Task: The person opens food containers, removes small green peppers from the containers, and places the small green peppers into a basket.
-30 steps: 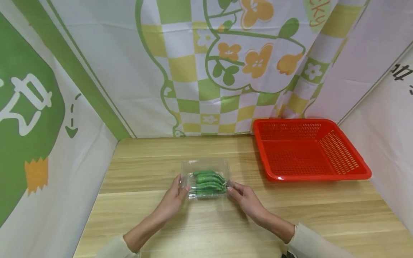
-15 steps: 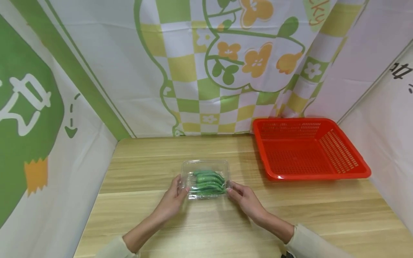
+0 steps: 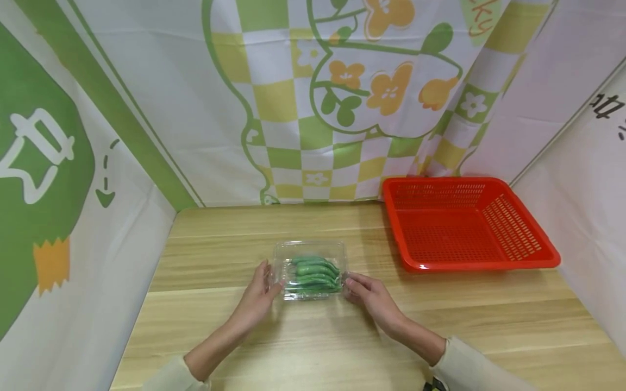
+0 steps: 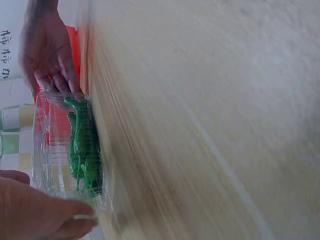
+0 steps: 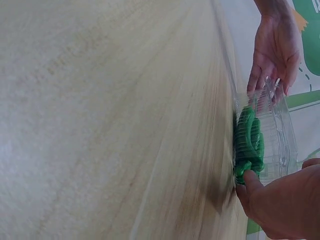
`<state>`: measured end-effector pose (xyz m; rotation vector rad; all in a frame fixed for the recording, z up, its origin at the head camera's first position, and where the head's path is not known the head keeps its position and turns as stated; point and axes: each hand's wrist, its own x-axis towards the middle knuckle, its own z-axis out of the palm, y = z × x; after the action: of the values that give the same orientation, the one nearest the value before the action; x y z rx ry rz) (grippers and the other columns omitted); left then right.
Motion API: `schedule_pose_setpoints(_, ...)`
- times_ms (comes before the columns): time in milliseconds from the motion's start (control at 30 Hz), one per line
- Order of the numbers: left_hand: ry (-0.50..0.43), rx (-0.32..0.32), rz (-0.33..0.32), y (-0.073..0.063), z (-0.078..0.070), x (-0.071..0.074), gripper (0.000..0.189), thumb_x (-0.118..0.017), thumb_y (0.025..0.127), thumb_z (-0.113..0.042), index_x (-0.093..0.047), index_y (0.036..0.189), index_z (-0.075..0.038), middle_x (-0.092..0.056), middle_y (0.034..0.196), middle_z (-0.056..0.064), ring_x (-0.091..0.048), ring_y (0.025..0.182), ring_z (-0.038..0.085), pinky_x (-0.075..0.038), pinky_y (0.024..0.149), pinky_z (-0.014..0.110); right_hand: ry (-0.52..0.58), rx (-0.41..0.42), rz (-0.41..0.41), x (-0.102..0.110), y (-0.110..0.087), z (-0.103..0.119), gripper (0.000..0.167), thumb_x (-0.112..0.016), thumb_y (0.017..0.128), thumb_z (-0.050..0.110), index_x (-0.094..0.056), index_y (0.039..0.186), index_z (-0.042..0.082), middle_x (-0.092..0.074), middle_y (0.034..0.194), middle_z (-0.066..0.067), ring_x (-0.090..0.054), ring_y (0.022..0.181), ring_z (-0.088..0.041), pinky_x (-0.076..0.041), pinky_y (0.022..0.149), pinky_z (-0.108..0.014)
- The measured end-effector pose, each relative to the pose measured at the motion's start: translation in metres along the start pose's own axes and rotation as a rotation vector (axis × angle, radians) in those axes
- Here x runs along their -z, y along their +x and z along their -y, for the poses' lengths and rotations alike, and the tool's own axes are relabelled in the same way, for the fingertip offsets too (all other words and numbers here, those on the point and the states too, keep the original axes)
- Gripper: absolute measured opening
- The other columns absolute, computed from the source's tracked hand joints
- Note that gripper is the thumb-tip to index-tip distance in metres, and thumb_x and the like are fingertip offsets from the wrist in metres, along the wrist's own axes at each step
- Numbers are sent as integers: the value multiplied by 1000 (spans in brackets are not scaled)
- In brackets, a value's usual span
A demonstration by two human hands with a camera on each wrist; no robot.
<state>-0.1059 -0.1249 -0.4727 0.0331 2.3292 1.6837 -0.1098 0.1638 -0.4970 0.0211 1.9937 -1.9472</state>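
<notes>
Box (image 3: 318,249): mid-frame, barely moved since earlier
Peppers (image 3: 315,272): inside
Left hand (image 3: 257,297): fingers pinching box
Right hand (image 3: 377,303): fingers pinching box

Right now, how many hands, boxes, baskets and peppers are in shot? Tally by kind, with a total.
Hands: 2 (left hand, right hand)
Clear box: 1
Red basket: 1
Green peppers: at least 4; they overlap, so the exact count is unclear
Total: at least 8

Clear glossy plastic box (image 3: 310,248), smooth peppers (image 3: 317,270) – shiny plastic basket (image 3: 447,236), wood-grain tabletop (image 3: 313,347), matt creased cloth backdrop (image 3: 283,103)
</notes>
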Motion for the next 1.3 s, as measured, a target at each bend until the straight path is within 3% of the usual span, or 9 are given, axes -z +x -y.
schedule_pose_setpoints(167,88,-81,-48,2,-2,2,74,-55,110,-20,-13,166,3,-12,173,29,-21,156,53,-23,125,67,21,7,-11,5,0,1,48,-47,113,13,-44,151,-17,-51,152,-34,-61,134,-34,-53,111,-37)
schedule_pose_setpoints(367,318,-269,-123,5,-5,5,64,-60,107,-18,-31,162,-1,-13,174,23,-18,158,49,-25,121,75,57,2,-12,10,1,1,44,-49,112,9,-47,146,-18,-61,139,-32,-69,118,-21,-57,106,-33)
schedule_pose_setpoints(533,489,-474,-163,10,-11,4,50,-67,103,-13,-52,149,-1,-39,164,20,-38,151,43,-45,114,67,78,-17,-17,15,0,-1,40,-51,110,6,-51,142,-19,-68,127,-23,-69,107,-14,-61,101,-31)
schedule_pose_setpoints(667,565,-576,-153,16,-19,0,34,-72,99,-9,-66,132,-1,-61,143,14,-55,136,35,-53,110,55,83,-28,-8,17,-1,-3,36,-51,110,4,-55,135,-20,-72,117,-18,-70,102,-14,-63,96,-30)
schedule_pose_setpoints(900,681,-687,-116,20,-28,-8,21,-80,93,-7,-75,114,-5,-72,118,6,-68,109,22,-63,91,37,90,-39,60,16,-3,-8,32,-51,109,3,-58,127,-22,-74,113,-22,-72,96,-12,-63,94,-28)
schedule_pose_setpoints(1133,751,-756,-78,25,-36,-20,21,-83,91,-11,-76,110,-6,-73,111,5,-69,105,22,-63,92,38,108,-60,106,13,-3,-14,29,-51,108,4,-61,122,-20,-75,111,-20,-73,96,-16,-63,95,-31)
schedule_pose_setpoints(1300,809,-803,4,29,-42,-32,18,-82,94,-14,-77,110,-8,-73,109,2,-70,104,20,-62,93,37,117,-49,143,13,-5,-15,28,-50,109,4,-61,119,-20,-74,111,-22,-73,97,-18,-63,96,-32)
